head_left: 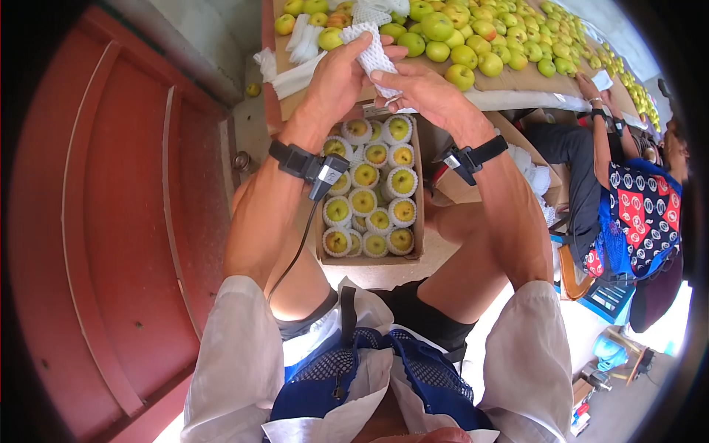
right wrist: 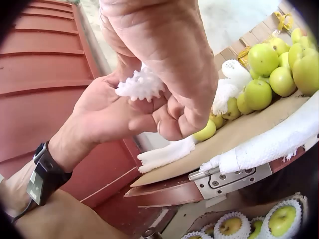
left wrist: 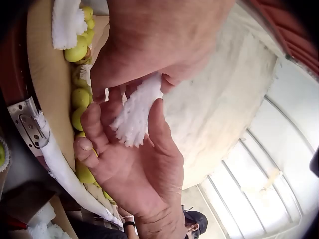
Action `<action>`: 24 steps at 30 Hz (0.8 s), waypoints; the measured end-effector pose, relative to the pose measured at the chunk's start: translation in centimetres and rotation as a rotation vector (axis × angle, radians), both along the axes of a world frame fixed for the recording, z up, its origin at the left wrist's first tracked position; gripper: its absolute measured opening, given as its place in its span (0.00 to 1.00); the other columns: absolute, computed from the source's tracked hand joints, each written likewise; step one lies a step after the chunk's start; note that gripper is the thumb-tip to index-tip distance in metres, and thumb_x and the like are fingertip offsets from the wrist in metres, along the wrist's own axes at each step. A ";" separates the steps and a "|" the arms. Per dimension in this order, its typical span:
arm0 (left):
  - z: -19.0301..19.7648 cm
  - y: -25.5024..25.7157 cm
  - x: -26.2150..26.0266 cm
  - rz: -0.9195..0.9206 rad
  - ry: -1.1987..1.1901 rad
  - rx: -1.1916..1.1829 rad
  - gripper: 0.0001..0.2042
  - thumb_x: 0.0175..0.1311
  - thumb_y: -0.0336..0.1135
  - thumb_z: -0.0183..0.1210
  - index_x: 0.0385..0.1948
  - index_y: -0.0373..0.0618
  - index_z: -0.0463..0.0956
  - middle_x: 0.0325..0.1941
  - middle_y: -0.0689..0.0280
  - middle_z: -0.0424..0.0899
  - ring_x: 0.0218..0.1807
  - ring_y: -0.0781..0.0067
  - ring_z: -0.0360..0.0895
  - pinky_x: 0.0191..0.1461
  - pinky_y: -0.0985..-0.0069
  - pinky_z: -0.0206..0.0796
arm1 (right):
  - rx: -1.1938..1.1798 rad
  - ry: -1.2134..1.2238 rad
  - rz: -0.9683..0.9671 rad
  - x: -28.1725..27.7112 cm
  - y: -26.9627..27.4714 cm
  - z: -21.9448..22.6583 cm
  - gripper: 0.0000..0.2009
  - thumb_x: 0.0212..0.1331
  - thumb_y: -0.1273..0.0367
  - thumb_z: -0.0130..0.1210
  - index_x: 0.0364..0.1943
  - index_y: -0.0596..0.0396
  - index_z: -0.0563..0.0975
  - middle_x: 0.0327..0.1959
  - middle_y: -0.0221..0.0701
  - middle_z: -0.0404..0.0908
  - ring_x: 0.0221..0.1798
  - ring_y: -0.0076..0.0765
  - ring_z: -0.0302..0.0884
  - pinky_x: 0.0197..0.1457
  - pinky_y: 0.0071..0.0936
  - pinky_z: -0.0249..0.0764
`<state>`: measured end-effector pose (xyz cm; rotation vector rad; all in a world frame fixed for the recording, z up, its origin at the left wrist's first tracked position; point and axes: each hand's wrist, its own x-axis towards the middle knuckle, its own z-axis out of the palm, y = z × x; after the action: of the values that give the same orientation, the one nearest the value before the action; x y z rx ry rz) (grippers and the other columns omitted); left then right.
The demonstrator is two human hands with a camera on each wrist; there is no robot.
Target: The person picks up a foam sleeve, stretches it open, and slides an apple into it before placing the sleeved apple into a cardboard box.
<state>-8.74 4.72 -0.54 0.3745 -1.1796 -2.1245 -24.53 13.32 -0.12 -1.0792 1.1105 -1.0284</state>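
Observation:
A white foam fruit net (head_left: pixel 371 59), long and narrow, lies between both hands above the near edge of the apple table. My left hand (head_left: pixel 334 83) holds it from the left, thumb along its upper part. From the right, my right hand (head_left: pixel 432 92) pinches its lower end between thumb and fingers. The frilled end of the net (left wrist: pixel 137 117) shows against the fingers in the left wrist view; in the right wrist view a toothed end (right wrist: pixel 142 85) sticks out over the left palm. Below the hands stands a cardboard box (head_left: pixel 419 221) with several green-yellow apples (head_left: pixel 362 201) in foam nets.
Loose apples (head_left: pixel 487 44) are heaped on the cardboard-covered table (head_left: pixel 436 76). Foam nets (head_left: pixel 304 40) lie at its left end. A red panel (head_left: pixel 140 207) rises on the left. Another person (head_left: pixel 635 199) sits at the right, near a box of white nets (head_left: pixel 528 166).

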 end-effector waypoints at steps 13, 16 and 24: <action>-0.4 -2.0 1.9 0.207 0.120 0.220 0.14 0.80 0.42 0.45 0.41 0.38 0.70 0.30 0.65 0.71 0.34 0.67 0.74 0.38 0.65 0.73 | -0.359 0.554 -0.122 5.5 0.8 -2.6 0.17 0.71 0.63 0.50 0.52 0.63 0.74 0.37 0.55 0.80 0.42 0.65 0.76 0.50 0.48 0.71; -0.8 -3.4 3.1 0.043 0.210 0.326 0.13 0.80 0.41 0.44 0.39 0.40 0.69 0.26 0.71 0.65 0.27 0.73 0.64 0.33 0.70 0.64 | -0.391 0.557 -0.150 6.5 0.8 -2.4 0.15 0.71 0.63 0.50 0.50 0.62 0.74 0.36 0.51 0.78 0.41 0.60 0.72 0.47 0.45 0.68; 2.4 -1.1 2.6 0.308 0.058 0.450 0.12 0.80 0.40 0.44 0.37 0.42 0.67 0.20 0.76 0.57 0.20 0.81 0.55 0.28 0.78 0.55 | -0.081 0.021 -0.090 7.7 1.9 -1.0 0.14 0.71 0.60 0.53 0.38 0.59 0.77 0.26 0.26 0.75 0.27 0.22 0.67 0.32 0.25 0.66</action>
<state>-6.12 3.58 1.90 0.6441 -0.5570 -2.0916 -16.83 15.18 -1.10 -1.1152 1.1510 -1.1437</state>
